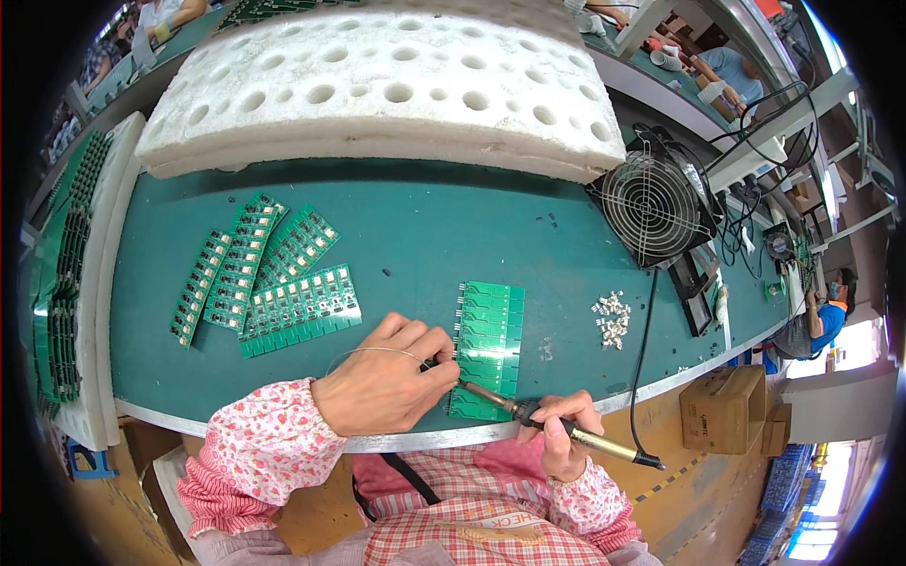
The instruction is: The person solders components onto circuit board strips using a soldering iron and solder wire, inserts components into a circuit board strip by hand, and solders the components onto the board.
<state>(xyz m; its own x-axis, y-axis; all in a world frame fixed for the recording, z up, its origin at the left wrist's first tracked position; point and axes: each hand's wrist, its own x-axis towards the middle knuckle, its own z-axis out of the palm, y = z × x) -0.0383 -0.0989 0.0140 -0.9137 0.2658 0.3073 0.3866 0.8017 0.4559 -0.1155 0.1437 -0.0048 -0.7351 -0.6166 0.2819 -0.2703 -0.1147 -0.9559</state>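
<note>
A green circuit board panel (pixel 488 344) lies at the table's front edge, a row of pins along its left side. At its lower left side my left hand (pixel 387 377) is closed in a pinch with a thin solder wire (pixel 377 349) looping over its back. Something small and dark shows at those fingertips, too hidden to name. My right hand (pixel 563 429) grips a soldering iron (pixel 595 441) by its handle, over the panel's lower right corner. The iron's metal shaft points left across the board, its tip close to my left fingertips.
Several populated circuit boards (pixel 300 309) lie at the left. Small white connectors (pixel 613 321) are heaped at the right, near a black fan (pixel 653 203) and the iron's cord (pixel 645 368). A white foam block (pixel 377 94) with holes spans the back. More boards (pixel 66 283) stand far left.
</note>
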